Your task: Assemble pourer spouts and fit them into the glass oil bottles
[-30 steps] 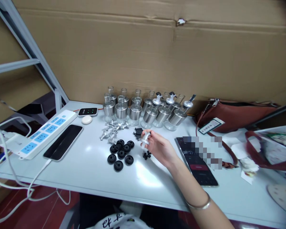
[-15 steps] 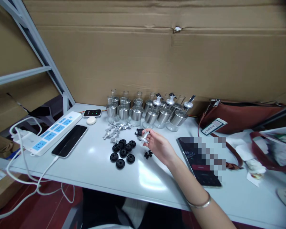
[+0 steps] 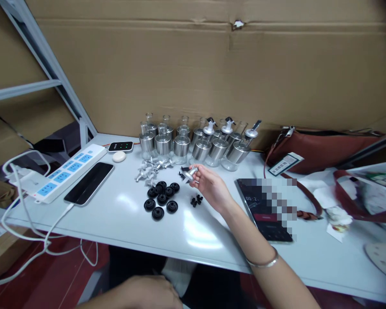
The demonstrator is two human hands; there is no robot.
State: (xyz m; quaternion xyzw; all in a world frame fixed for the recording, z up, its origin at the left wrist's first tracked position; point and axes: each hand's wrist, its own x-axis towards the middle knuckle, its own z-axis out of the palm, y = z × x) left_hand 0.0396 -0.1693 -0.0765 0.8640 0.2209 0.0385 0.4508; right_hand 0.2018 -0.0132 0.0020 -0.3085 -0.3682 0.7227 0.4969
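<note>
My right hand [image 3: 212,186] is closed, its fingertips pinching a silver pourer spout [image 3: 191,174] just above the table. Under and left of it are small black parts [image 3: 184,171], and a second cluster of tiny black pieces [image 3: 196,200] lies just below. A loose group of round black stoppers [image 3: 162,198] sits left of the hand, with a heap of silver pourer spouts [image 3: 151,169] behind them. My left hand [image 3: 148,292] shows at the bottom edge, in front of the table; its fingers are hidden.
Behind stand rows of glass bottles with metal sleeves [image 3: 182,146], several topped with pourers [image 3: 227,125]. At left lie a power strip [image 3: 70,171], a phone [image 3: 90,183] and white cables. A tablet [image 3: 260,210] and brown bag [image 3: 328,150] occupy the right.
My left hand has come into view at the bottom. My right hand still holds the silver spout, and the whole view has shifted slightly.
</note>
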